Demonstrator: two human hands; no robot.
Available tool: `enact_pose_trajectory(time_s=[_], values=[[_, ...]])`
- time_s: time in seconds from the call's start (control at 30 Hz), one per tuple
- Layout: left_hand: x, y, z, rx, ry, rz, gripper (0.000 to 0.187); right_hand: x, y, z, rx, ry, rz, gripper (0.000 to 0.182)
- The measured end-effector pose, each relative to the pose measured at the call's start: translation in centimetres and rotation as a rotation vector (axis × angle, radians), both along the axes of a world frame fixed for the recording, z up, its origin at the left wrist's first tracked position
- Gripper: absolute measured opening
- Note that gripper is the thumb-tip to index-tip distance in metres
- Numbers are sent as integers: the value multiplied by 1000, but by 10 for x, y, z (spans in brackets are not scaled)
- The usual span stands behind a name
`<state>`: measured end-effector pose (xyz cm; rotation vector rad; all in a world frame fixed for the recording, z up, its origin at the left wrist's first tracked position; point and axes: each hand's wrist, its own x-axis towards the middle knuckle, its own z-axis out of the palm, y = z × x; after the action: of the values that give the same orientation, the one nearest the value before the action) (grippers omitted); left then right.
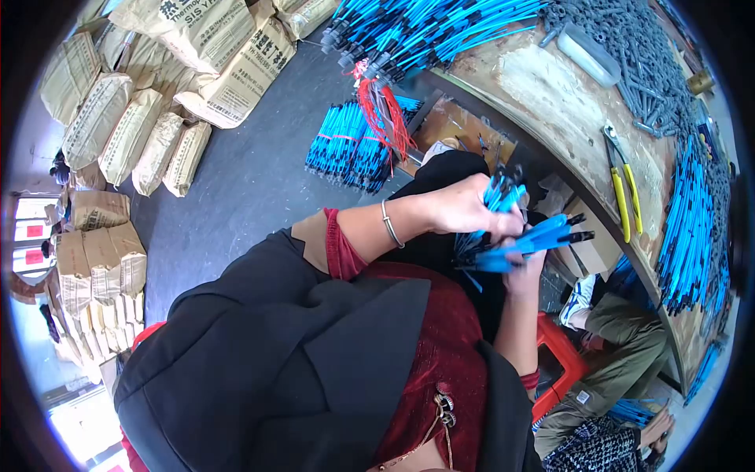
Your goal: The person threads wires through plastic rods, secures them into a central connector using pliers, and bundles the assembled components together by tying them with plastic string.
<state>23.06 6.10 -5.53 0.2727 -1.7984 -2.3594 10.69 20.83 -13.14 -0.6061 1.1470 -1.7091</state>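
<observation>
My left hand (470, 206), with a bracelet on its wrist, is closed around some thin blue pieces with black ends (503, 195). Close beside it, my right hand (521, 263) grips a blurred bundle of blue pieces (543, 236), its black tips pointing right. The hands touch or nearly touch above my lap. Banded blue bundles (346, 145) lie beyond my left forearm, next to red strings (381, 118). On the worktable (543, 102) lie pliers with yellow handles (621, 189), a clear plastic scoop (588, 57) and a heap of grey parts (629, 39).
More blue pieces are piled at the table's top (440, 27) and right side (692, 228). Paper sacks (236, 79) and cartons (98, 252) stand on the left. A co-worker's legs (629, 338) and a red stool (558, 362) are at lower right.
</observation>
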Motion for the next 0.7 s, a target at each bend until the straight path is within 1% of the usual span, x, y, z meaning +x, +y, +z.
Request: enact_pose_trajectory(time_s=[0.03,0.07,0.1,0.17,0.2,0.23,0.3,0.37,0.4,0.43,0.5,0.53,0.57,0.63,0.67,0.7], values=[[-1,1,1,-32,-30,130,13,12,-5,8,-22,126,-148,18],[1,5,6,13,-104,214,10,26,-8,20,17,152,-259,17],[3,8,5,-24,-102,255,10,37,-9,30,54,180,-368,16],[5,10,2,-104,-93,329,9,40,-5,35,97,222,-295,18],[6,9,12,-81,-164,252,10,40,-3,37,118,244,-268,18],[10,7,15,-97,-113,205,10,34,-2,33,113,311,-163,22],[10,7,7,-66,-63,146,11,36,-5,43,204,475,-155,25],[9,2,7,-78,-38,44,13,32,-7,43,168,396,-146,26],[8,-5,5,-176,6,-29,22,28,-9,51,108,393,-82,27],[7,-13,7,-270,44,-99,31,27,-11,58,28,245,-106,28],[0,-44,30,-429,248,-325,54,6,-6,43,39,491,29,28],[-4,-66,50,-557,268,-365,62,5,-7,58,72,299,38,30],[-12,-84,72,-683,289,-401,71,-1,-5,52,94,259,32,30],[-34,-100,111,-246,34,-103,66,-12,-6,47,109,342,14,30],[-60,-105,130,-418,13,61,62,-14,-8,40,62,269,-22,31],[-96,-110,140,-589,-4,228,59,-17,-11,45,108,242,-18,31]])
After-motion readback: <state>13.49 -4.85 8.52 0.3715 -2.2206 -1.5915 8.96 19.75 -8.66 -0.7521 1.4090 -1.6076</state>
